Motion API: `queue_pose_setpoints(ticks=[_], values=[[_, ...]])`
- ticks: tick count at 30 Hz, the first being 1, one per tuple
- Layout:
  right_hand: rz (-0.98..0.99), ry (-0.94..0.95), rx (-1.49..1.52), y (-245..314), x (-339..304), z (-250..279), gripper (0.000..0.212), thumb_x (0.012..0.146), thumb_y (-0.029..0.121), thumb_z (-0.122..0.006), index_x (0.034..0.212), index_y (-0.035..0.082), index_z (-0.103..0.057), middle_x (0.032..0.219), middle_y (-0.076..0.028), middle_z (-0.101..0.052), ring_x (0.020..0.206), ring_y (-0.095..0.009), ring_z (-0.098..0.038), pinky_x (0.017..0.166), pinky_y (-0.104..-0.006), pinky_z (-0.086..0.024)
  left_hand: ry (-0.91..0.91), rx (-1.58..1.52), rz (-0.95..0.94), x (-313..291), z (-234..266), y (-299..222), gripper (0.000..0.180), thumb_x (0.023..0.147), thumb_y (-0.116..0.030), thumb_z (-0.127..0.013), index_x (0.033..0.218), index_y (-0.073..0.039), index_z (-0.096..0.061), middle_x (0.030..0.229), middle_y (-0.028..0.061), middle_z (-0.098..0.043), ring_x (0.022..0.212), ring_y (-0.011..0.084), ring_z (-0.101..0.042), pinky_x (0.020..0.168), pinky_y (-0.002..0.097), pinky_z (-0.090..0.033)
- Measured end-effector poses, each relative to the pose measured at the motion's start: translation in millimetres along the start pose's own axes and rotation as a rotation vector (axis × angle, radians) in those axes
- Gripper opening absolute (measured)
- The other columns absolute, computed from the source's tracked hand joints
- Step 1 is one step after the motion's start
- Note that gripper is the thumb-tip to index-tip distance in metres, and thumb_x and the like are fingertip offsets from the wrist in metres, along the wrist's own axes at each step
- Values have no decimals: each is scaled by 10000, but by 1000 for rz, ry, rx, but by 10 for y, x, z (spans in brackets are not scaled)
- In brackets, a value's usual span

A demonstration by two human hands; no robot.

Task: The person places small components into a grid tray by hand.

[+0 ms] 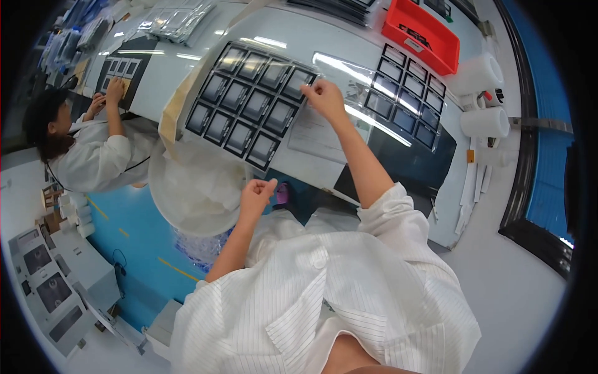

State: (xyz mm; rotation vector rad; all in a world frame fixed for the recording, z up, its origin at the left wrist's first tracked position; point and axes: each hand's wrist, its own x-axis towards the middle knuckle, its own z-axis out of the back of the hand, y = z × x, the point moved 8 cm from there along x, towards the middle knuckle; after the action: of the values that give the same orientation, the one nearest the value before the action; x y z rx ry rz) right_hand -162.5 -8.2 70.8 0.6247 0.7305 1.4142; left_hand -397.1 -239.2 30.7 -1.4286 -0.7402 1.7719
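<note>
Twelve frames [255, 105] slant lengthwise toward upper-right.

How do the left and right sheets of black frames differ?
The right hand is at the edge of the left sheet; no hand touches the right sheet. The left sheet sits by the white tub, the right sheet by the red bin. Both are grids of dark-framed windows.

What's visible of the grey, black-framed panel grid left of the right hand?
The glossy, plastic-looking grid has twelve grey, black-framed rectangles in three rows of four. It appears slanted in view, near the white table's front edge; whether it rests flat is unclear. The bare right hand appears to touch its upper right corner; the left hand is below it.
</note>
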Motion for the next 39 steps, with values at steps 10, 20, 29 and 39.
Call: queue_pose_setpoints(ticks=[10,20,29,39], values=[[-225,21,677,-532,-1270,1181,216,923,222,-576,1050,57,-521,834,-53,-635,602,-78,-565,514,-190,-488,281,-884,-176,5,43,-253,103,927,-116,-577,931,-13,-582,875,110,-671,817,149,-648,718,266,-543],[-198,189,-144,60,-2699,1443,794,733,464,-732,1282,-46,-469,1306,-228,-497,1185,-342,-500,974,-386,-405,1028,-288,-66,-974,-1502,-265,114,890,-63,-595,857,27,-657,830,109,-687,759,156,-662,699,253,-530],[-144,506,-236,606,-2909,1460,920,843,526,-609,1448,-35,-202,1365,-248,-433,1231,-333,-469,995,-350,-380,1381,-425,-603,-1082,-2005,-1437,79,902,-75,-603,883,-5,-635,866,17,-642,817,79,-575,770,231,-477],[-344,577,-831,704,-2900,1875,509,968,382,-455,1362,61,-445,1261,-167,-559,1135,-337,-539,946,-385,-425,1265,-318,-539,-1150,-1825,-874,118,929,-113,-580,970,-21,-642,997,67,-664,914,92,-586,819,230,-461]])
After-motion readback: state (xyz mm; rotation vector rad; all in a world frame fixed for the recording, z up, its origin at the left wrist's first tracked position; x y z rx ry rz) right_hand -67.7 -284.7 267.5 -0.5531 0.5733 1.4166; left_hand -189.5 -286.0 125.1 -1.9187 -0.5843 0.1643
